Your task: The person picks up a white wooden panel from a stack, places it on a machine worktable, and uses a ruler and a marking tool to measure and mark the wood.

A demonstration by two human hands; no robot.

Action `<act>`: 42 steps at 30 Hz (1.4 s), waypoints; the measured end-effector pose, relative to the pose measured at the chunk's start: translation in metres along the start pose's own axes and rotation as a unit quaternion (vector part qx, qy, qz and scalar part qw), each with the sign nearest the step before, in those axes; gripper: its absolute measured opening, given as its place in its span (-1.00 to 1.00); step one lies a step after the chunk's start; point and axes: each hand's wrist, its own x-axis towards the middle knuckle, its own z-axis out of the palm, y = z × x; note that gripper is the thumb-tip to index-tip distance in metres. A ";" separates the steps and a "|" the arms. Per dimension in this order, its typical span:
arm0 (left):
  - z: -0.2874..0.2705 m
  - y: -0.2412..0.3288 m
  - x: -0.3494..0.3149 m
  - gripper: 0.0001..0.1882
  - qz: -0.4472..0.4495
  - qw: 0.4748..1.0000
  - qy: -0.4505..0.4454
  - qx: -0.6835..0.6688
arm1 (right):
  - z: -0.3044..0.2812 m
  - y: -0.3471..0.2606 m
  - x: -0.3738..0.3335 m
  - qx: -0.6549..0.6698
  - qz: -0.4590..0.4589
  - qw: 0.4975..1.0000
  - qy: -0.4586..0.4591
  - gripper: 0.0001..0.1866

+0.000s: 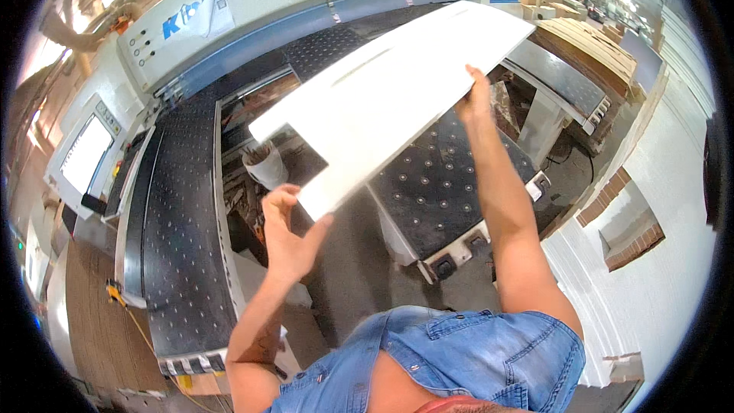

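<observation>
A long white panel (413, 80) is held up, tilted, above the machine's dark bed. It has a rectangular notch at its left end and a narrow slot along its far side. My right hand (477, 98) grips the near long edge toward the right end, thumb on top and the other fingers hidden beneath. At the narrow left end, my left hand (290, 233) spans the panel's end, thumb at the near corner and fingers at the other corner. Below the panel, a dark table section (436, 180) is studded with small round metal points.
A studded side table (187, 222) runs along the left, beside a control screen (88, 153). A white bucket (265, 167) stands in the machine's gap. Stacked white panels (604, 283) rise close on my right, with a wooden board pile (589, 50) behind. The machine's beam (306, 4) crosses the back.
</observation>
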 end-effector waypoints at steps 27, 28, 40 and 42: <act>0.054 -0.263 0.255 -0.42 0.000 0.987 -0.118 0.111 | -0.108 0.269 0.289 -0.022 0.080 0.986 0.143 -0.33; 0.057 -0.271 0.257 -0.42 -0.010 0.988 -0.110 0.111 | -0.124 0.262 0.296 -0.108 0.091 0.981 0.130 -0.24; 0.043 -0.343 0.223 0.08 -0.177 0.959 -0.201 0.088 | -0.180 0.223 0.216 -0.498 0.053 0.852 0.153 -0.22; 0.039 -0.354 0.224 0.12 -0.195 0.949 -0.239 0.058 | -0.170 0.269 0.201 -0.429 0.040 0.897 0.096 -0.07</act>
